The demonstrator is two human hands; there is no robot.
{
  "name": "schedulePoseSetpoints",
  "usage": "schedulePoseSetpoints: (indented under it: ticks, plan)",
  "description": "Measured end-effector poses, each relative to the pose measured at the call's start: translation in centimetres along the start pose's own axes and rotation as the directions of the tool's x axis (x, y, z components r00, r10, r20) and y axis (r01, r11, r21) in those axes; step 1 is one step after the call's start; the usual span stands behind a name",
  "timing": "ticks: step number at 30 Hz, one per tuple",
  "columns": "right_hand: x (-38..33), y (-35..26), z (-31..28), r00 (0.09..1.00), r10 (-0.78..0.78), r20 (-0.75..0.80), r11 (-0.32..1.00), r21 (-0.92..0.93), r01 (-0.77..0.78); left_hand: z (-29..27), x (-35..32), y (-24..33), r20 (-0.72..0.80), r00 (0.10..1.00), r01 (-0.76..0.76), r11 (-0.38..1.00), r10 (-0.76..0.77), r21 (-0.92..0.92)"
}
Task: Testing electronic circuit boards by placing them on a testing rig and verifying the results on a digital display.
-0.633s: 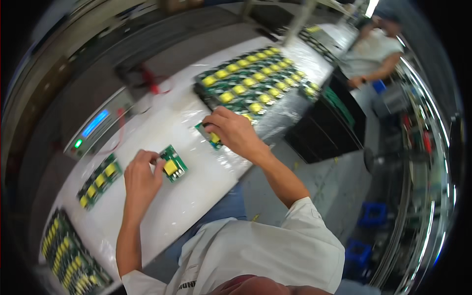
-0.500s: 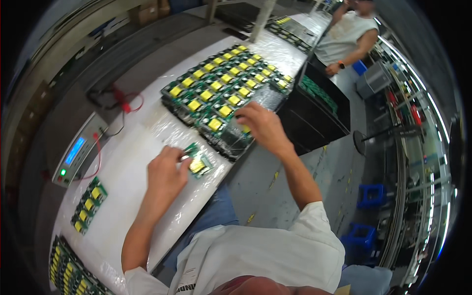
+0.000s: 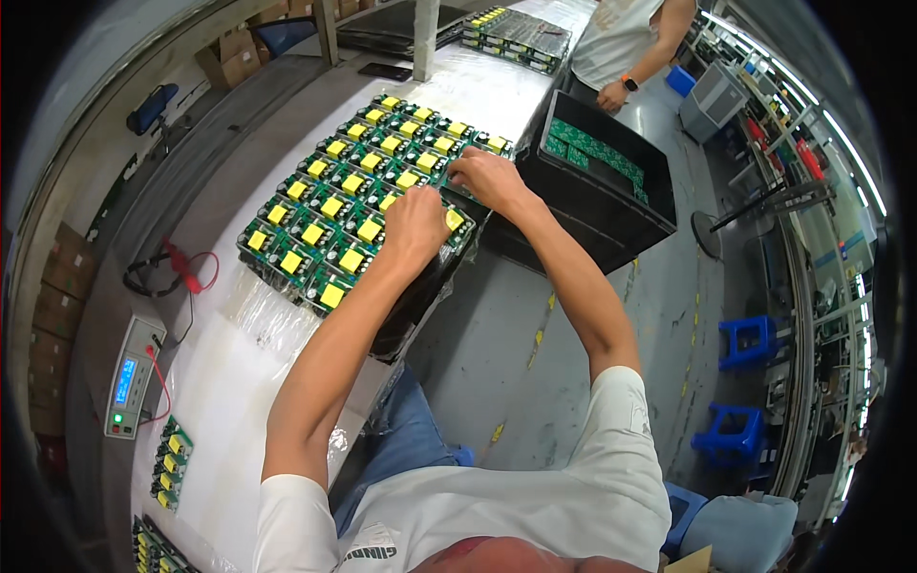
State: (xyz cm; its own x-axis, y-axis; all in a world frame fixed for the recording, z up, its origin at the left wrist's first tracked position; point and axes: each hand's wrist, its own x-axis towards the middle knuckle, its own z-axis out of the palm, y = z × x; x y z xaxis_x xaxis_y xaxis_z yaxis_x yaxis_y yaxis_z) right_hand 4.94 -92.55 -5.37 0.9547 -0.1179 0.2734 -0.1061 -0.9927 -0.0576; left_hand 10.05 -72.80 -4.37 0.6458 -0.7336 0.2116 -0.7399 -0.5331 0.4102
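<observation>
Rows of green circuit boards (image 3: 312, 232) with yellow transformers lie on a dark stack at the table's edge. Over the right side of these rows is my left hand (image 3: 415, 229), its fingers curled closed. A circuit board (image 3: 457, 222) with a yellow block shows right beside it, partly covered by the hand. Further up the same edge, my right hand (image 3: 492, 181) has its fingers pinched together, low over the boards. What either hand grips is hidden by the fingers.
A black crate (image 3: 597, 224) holding green boards stands right of the table. Left are a meter (image 3: 134, 377) with red leads, a strip of boards (image 3: 172, 466) and another stack (image 3: 158, 549). A person (image 3: 621, 48) stands beyond the crate. Blue stools (image 3: 748, 341) are at right.
My left hand has moved from the bare table up and right onto the rows of boards, near my right hand. The view has shifted. The person beyond the crate has lowered an arm.
</observation>
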Motion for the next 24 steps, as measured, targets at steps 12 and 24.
schedulePoseSetpoints:
  ticks: [12,24]
  plan:
    - [1.0,0.2,0.7,1.0,0.012,0.025,0.999,0.037,-0.013,2.0,3.0,-1.1,-0.06,0.996,0.067,0.997,-0.069,-0.027]
    - [-10.3,-13.8,-2.1,0.816,0.469,-0.338,0.554,0.832,0.026,-6.2,-12.5,-3.7,-0.005,0.996,0.084,0.949,-0.09,-0.305]
